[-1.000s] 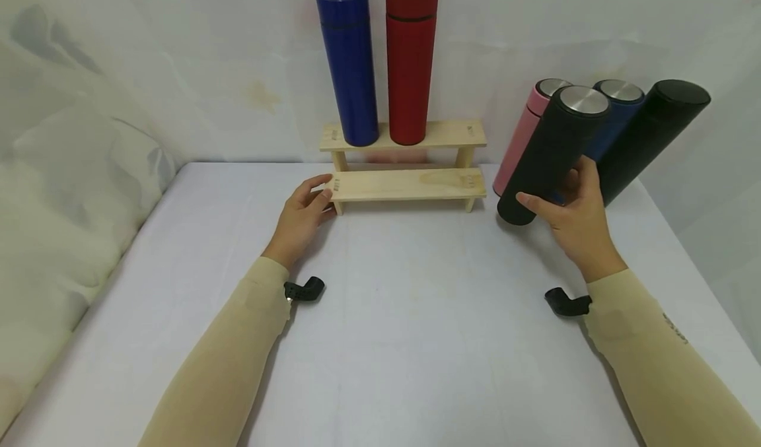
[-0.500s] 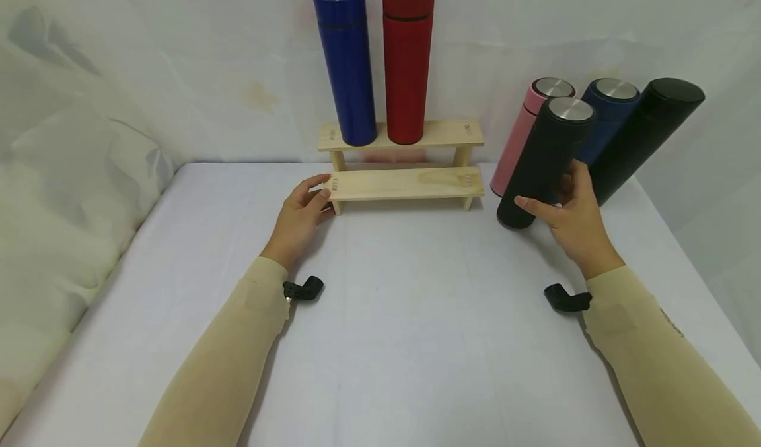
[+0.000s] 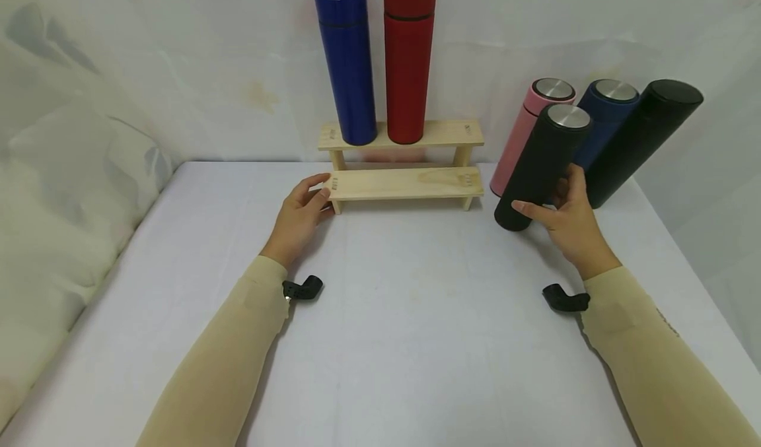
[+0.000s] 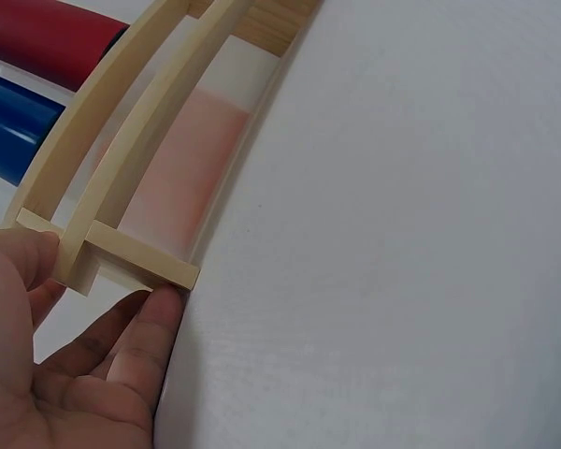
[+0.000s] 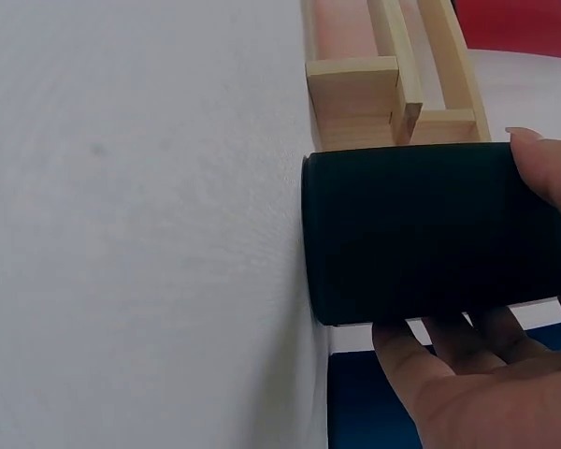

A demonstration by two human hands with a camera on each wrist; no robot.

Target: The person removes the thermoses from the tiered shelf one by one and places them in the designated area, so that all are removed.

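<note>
In the head view my right hand (image 3: 575, 226) grips a black thermos bottle (image 3: 540, 170) with a silver lid, thumb on its near left side and fingers round the right. Its base is at or very near the tabletop in the right wrist view. My left hand (image 3: 300, 219) holds the left end of the two-step wooden stand (image 3: 404, 184), thumb at the lower board and fingers by its leg (image 4: 140, 257). On the upper step stand a blue thermos (image 3: 351, 70) and a red thermos (image 3: 408, 64), both upright.
Behind the held bottle stand a pink thermos (image 3: 516, 146), a dark blue thermos (image 3: 603, 123) and another black thermos (image 3: 645, 143), close together. White cloth covers the table (image 3: 404, 315). A white curtain (image 3: 208, 70) hangs along the back, and pale fabric (image 3: 65, 203) lies at the left.
My right hand has lowered the black thermos and shifted it slightly left, showing more of the pink and dark blue ones behind. My left hand stays at the stand.
</note>
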